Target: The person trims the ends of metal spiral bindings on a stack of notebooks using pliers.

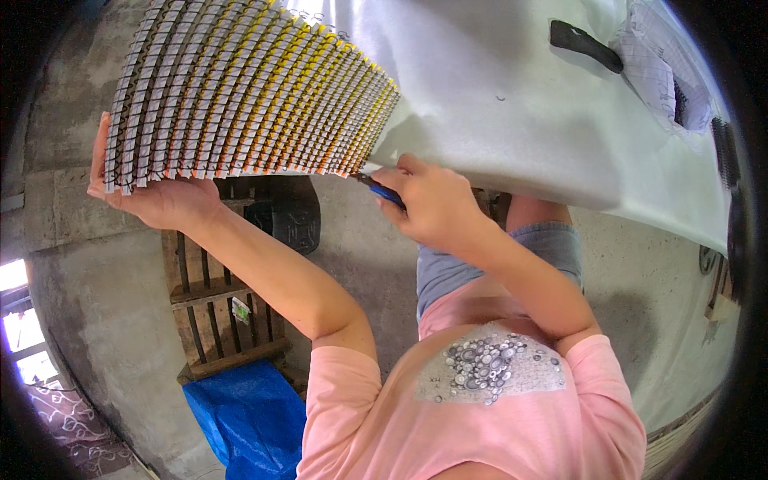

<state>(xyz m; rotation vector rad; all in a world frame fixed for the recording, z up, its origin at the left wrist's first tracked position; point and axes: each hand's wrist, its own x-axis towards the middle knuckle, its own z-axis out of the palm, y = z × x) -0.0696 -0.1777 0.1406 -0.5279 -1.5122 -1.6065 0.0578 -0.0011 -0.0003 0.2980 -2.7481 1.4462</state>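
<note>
A wide panel of pale strips (pixel 248 96) with black wire spirals wound along them lies across the left of the table, its colours running from white to yellow and orange. My left hand (pixel 160 196) is closed on its lower left corner, thumb along the left side and fingers under the edge. My right hand (pixel 432 200) grips a small blue-handled tool (pixel 386 193), probably pliers, whose dark tip meets the panel's lower right corner. The fingers partly cover the tool, so its exact kind is unclear.
The white table (pixel 512 104) curves along its front edge. A black strap-like object (pixel 586 45) lies at the far right beside crumpled white paper (pixel 660 76). Below left are a wooden slatted rack (pixel 220 320), a dark chair seat (pixel 292 216) and a blue plastic sheet (pixel 252 416).
</note>
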